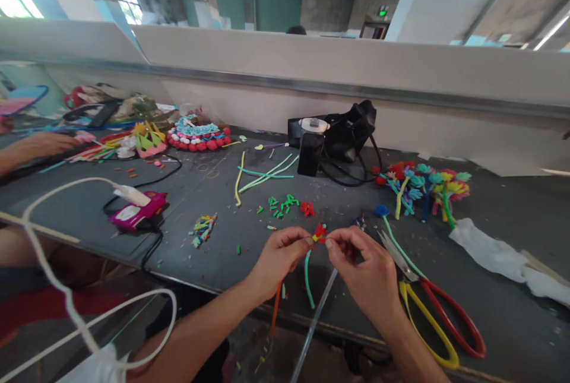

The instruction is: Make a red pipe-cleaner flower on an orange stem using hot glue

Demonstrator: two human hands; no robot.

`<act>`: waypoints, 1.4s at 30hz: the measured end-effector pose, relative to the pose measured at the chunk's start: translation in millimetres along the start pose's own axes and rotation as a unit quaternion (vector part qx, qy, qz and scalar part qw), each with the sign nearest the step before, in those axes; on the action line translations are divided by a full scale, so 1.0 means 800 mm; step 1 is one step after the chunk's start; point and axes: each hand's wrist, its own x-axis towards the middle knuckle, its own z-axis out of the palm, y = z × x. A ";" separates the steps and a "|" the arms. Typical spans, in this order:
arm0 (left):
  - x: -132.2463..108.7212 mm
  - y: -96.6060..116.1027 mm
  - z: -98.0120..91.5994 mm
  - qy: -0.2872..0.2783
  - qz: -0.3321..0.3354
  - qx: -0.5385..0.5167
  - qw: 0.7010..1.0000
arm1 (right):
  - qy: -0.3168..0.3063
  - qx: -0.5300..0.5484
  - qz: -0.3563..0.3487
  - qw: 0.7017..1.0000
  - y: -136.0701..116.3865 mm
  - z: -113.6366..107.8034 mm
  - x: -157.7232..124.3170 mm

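A small red and yellow flower (319, 233) of fuzzy pipe-cleaner pieces is between my hands, near the table's front edge. My left hand (287, 252) pinches it at its yellow middle from the left. Closed in a pinch, my right hand (363, 258) has its thumb and fingertip at the red petals on the right side. A green pipe-cleaner stem (309, 282) hangs below the flower; where it joins is hidden by the fingers. Just beyond lie a red pile of short pieces (307, 209) and scattered green pieces (285, 205). Scissors (427, 300) lie right of my right hand.
Pipe-cleaner flowers (423, 184) lie at the right beside white wrapping (490, 249). A phone (310, 154) leans by a black bag (351, 133). A pink power strip (139, 211) with a white cable sits left. A co-worker's hand (53, 144) is at far left.
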 end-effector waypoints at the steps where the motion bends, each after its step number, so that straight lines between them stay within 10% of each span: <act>1: 0.000 0.000 0.000 0.001 0.001 0.004 1.000 | -0.001 -0.002 0.000 1.000 0.000 0.000 0.000; 42: -0.002 0.000 -0.002 -0.002 0.004 0.037 0.999 | 0.015 -0.041 0.005 0.999 0.008 0.006 0.000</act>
